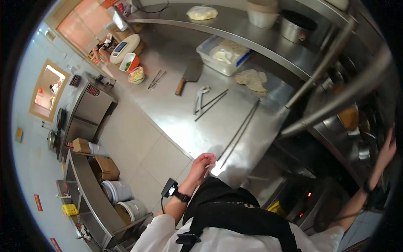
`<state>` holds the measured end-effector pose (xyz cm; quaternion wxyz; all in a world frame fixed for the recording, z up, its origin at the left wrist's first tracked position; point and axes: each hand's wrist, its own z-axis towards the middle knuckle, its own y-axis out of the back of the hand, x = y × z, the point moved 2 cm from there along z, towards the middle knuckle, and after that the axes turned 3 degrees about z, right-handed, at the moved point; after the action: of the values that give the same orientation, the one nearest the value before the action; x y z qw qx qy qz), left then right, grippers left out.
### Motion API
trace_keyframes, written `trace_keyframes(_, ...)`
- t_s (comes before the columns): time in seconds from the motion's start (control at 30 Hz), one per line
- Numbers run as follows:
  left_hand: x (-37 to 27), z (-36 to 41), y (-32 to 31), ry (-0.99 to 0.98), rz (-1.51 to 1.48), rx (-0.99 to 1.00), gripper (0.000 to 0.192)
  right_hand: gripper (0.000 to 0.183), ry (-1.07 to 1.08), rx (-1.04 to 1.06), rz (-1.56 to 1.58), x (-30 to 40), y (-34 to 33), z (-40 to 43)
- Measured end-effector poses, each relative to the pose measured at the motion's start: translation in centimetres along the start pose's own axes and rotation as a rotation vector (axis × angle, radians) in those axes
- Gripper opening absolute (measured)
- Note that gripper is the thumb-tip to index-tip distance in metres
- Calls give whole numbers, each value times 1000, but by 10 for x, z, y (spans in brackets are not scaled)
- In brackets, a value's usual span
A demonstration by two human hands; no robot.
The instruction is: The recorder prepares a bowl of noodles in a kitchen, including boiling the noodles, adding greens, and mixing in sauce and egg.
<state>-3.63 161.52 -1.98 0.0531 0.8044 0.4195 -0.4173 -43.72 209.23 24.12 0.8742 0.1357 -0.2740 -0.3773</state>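
Note:
My left hand hovers by the near edge of a stainless steel worktable, its fingers loosely bent with nothing seen in them. Close to its fingertips lies a pair of long dark chopsticks. Farther along the steel are a shorter dark pair of chopsticks, a pale metal hand tool and a cleaver with a wooden handle. A crumpled beige cloth lies at the right. My right hand is stretched out to the far right rim; blur and the picture's edge hide what its fingers do.
A clear plastic tub stands under a steel shelf. A scale, two food bowls and thin metal tongs sit at the far end. Steel posts rise between the table and the right-hand station. White buckets stand left.

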Motion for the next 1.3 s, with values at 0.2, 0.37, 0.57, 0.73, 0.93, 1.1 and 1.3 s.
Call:
trace_keyframes(0.2, -72, 102, 47, -62, -119, 29, 23, 7, 19, 570, 649, 332, -186, -195)
trace_keyframes(0.37, -97, 136, 114, 115, -177, 93, 20, 23, -279, 867, 561, 417, -424, -318)
trace_keyframes(0.57, -120, 135, 207, 116, -127, -5, 16, 42, -258, 985, 99, 460, -539, -412)
trace_keyframes(0.73, -150, 151, 196, 90, -124, 42, 15, 32, -385, 971, 213, 479, -507, -378)
trace_keyframes(0.93, -151, 154, 68, 109, 120, 315, 20, 45, -840, 1052, 628, 384, -295, -302)
trace_keyframes(1.1, -61, 113, -79, 113, 460, 728, 15, 41, -1130, 434, 772, 299, -82, -363)
trace_keyframes(1.3, 129, 102, -250, -127, 662, 1095, 21, 31, -1415, -295, 693, 255, 136, -469)
